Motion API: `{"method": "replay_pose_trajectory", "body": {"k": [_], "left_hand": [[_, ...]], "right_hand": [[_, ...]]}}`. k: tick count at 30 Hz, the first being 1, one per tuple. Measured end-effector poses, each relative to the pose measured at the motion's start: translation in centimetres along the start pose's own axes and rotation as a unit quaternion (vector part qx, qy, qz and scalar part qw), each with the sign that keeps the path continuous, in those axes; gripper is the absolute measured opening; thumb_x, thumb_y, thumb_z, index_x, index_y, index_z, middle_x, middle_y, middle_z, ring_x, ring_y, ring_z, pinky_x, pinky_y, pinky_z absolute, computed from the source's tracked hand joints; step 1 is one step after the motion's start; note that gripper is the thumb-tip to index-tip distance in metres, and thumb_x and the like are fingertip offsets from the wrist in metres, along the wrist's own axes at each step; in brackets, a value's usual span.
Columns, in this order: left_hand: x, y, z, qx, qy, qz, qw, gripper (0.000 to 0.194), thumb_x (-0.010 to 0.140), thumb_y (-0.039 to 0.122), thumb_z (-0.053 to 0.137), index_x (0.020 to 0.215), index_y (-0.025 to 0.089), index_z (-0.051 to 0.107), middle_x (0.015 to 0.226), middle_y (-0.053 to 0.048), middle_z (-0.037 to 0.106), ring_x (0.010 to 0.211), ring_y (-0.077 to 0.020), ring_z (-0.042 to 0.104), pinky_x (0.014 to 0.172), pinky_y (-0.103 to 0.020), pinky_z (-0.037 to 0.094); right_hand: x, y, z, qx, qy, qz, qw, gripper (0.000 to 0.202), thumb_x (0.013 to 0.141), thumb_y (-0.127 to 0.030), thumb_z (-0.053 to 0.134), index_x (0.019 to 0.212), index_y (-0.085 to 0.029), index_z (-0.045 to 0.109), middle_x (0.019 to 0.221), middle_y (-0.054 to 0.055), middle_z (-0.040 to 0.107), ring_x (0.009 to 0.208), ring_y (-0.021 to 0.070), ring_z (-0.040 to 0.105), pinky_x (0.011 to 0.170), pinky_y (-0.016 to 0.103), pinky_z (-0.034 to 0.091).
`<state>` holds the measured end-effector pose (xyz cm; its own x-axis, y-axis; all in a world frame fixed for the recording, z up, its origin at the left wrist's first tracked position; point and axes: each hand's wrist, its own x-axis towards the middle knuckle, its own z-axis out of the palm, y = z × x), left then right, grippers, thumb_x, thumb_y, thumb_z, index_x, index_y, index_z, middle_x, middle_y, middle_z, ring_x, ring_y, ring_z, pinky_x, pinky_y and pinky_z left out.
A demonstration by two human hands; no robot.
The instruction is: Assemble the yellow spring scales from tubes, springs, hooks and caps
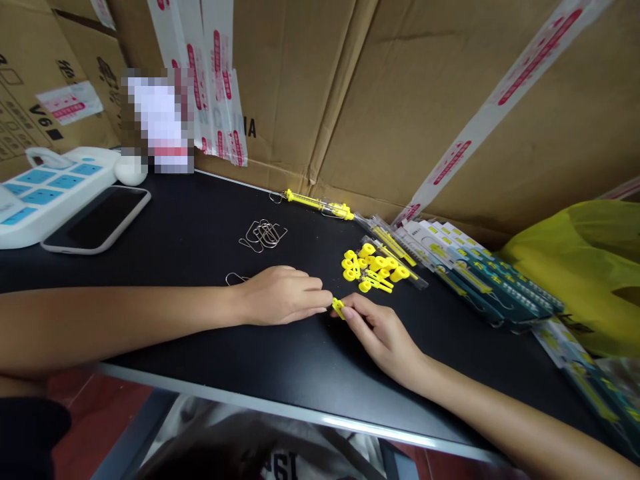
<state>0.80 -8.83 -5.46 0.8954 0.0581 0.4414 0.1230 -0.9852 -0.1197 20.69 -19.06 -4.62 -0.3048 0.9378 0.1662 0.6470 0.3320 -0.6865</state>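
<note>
Head view: both hands meet over the worktop (200,220); right hand (383,333) and left hand (280,295) grips are clamped on one yellow clip (339,307), steadying it, yellow pile (373,267) just beyond.

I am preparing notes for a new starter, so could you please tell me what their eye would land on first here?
First, the two hands meeting mid-table: the left hand and right hand pinch a small yellow piece between their fingertips. Just beyond lies a bright pile of yellow parts on the black table. To the right, a fanned row of packaged cards runs toward a yellow bag.
</note>
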Motion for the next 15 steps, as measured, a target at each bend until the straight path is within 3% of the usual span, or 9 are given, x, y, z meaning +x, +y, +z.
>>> {"method": "replay_pose_trajectory", "body": {"k": [5,7,9,12,15], "left_hand": [[0.0,0.1,-0.1,0.012,0.013,0.002,1.000,0.025,0.097,0.030,0.033,0.092,0.020,0.056,0.074,0.002,0.056,0.066,-0.0116,0.053,0.059,-0.025,0.035],[0.0,0.1,-0.1,0.009,0.022,-0.005,1.000,0.027,0.097,0.031,0.032,0.092,0.019,0.056,0.073,0.002,0.057,0.066,-0.0113,0.053,0.059,-0.025,0.035],[0.0,0.1,-0.1,0.001,0.028,-0.012,1.000,0.029,0.098,0.032,0.032,0.093,0.019,0.057,0.073,0.001,0.058,0.066,-0.0111,0.054,0.059,-0.024,0.036],[-0.1,0.0,-0.1,-0.004,0.028,-0.013,1.000,0.030,0.098,0.035,0.033,0.096,0.019,0.058,0.073,0.001,0.059,0.066,-0.0107,0.055,0.060,-0.023,0.038],[-0.2,0.0,-0.1,-0.002,0.026,-0.014,1.000,0.030,0.098,0.036,0.032,0.098,0.021,0.059,0.070,0.002,0.059,0.063,-0.0102,0.056,0.060,-0.022,0.039]], "right_hand": [[0.2,0.3,-0.6,0.021,0.041,0.041,0.998,0.029,0.097,-0.033,0.032,0.084,-0.018,0.053,0.060,-0.004,0.042,0.053,0.0099,0.041,0.052,0.020,0.035],[0.3,0.5,-1.6,-0.040,0.062,0.026,0.997,0.030,0.096,-0.034,0.033,0.084,-0.018,0.054,0.062,-0.002,0.047,0.055,0.0105,0.046,0.054,0.020,0.036],[0.4,0.8,-2.9,-0.169,0.087,0.005,0.982,0.029,0.095,-0.035,0.036,0.080,-0.018,0.054,0.066,0.001,0.055,0.057,0.0119,0.052,0.055,0.022,0.036],[0.5,1.4,-5.0,-0.428,0.106,0.045,0.897,0.028,0.092,-0.037,0.041,0.076,-0.018,0.054,0.064,0.003,0.062,0.050,0.0149,0.055,0.046,0.024,0.024],[0.7,1.9,-6.1,-0.574,0.073,0.085,0.811,0.027,0.091,-0.036,0.042,0.076,-0.018,0.055,0.064,0.005,0.066,0.048,0.0169,0.058,0.044,0.025,0.014]]}}
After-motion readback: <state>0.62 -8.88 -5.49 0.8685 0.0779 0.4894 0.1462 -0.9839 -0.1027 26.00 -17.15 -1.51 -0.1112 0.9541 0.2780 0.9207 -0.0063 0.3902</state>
